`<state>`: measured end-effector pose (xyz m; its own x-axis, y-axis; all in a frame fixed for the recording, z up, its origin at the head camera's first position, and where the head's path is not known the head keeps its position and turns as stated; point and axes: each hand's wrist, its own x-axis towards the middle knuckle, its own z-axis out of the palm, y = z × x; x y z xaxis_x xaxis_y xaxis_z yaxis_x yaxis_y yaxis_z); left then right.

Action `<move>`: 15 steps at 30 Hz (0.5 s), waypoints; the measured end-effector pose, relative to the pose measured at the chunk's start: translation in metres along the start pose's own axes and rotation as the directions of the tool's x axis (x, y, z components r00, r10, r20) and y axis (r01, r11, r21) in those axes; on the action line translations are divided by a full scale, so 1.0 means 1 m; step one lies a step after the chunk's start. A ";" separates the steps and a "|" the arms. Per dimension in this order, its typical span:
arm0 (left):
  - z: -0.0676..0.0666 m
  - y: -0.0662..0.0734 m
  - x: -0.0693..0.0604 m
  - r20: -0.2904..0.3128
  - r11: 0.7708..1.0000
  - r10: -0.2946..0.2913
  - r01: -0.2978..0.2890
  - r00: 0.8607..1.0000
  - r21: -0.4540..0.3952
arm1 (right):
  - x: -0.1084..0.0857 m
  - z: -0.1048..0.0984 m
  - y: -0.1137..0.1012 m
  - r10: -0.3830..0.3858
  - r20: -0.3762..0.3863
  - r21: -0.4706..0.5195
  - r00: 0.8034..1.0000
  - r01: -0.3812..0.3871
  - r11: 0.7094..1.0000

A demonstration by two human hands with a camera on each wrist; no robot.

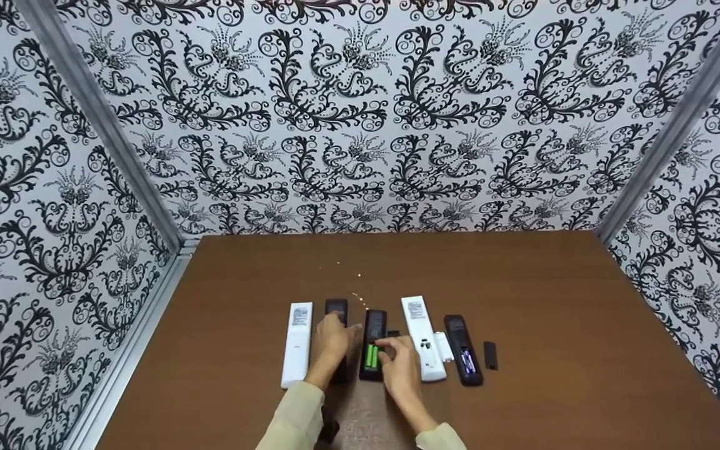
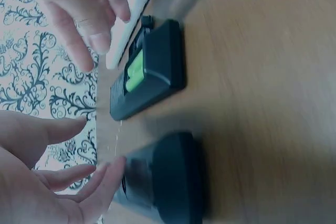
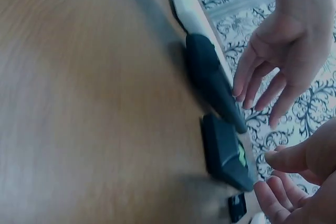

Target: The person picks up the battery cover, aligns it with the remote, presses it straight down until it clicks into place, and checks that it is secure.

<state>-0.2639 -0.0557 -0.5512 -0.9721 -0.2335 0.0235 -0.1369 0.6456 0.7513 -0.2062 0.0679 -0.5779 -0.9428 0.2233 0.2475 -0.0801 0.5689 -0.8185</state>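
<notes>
My left hand (image 1: pixel 333 340) hovers over a black remote control (image 1: pixel 336 305), fingers loosely extended; in the left wrist view a fingertip meets or nearly meets that remote (image 2: pixel 176 182). Just right of it lies a second black remote (image 1: pixel 375 319), back up, its battery bay uncovered with green batteries (image 1: pixel 371 355) inside. Beside those batteries is my right hand (image 1: pixel 402 369), fingers loosely bent, and the right wrist view shows nothing between its thumb and fingers. A small black piece (image 1: pixel 393 334), seemingly a battery cover, lies partly hidden behind the right hand.
A white remote (image 1: pixel 297 344) lies at the left. Toward the right are an uncovered white remote (image 1: pixel 419 319), a white cover (image 1: pixel 443 347), a black remote (image 1: pixel 455 328) with batteries showing, and a black cover (image 1: pixel 490 355). Patterned walls (image 1: pixel 360 156) enclose the brown table (image 1: pixel 554 281).
</notes>
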 end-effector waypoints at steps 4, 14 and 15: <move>0.009 0.006 -0.003 0.045 0.998 0.025 -0.022 0.999 -0.051 | -0.002 0.000 0.009 -0.029 -0.005 -0.068 1.000 0.028 0.997; 0.028 0.015 -0.005 0.088 0.999 0.040 -0.037 0.995 -0.037 | -0.003 0.004 0.021 -0.029 0.012 -0.105 1.000 0.030 0.994; 0.029 0.016 -0.005 0.091 0.999 0.041 -0.038 0.995 -0.036 | -0.003 0.004 0.021 -0.008 0.024 -0.088 1.000 0.011 0.996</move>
<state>-0.2671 -0.0236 -0.5587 -0.9902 -0.1393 -0.0060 -0.0930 0.6275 0.7730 -0.2068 0.0760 -0.5981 -0.9496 0.1994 0.2419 -0.0612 0.6387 -0.7670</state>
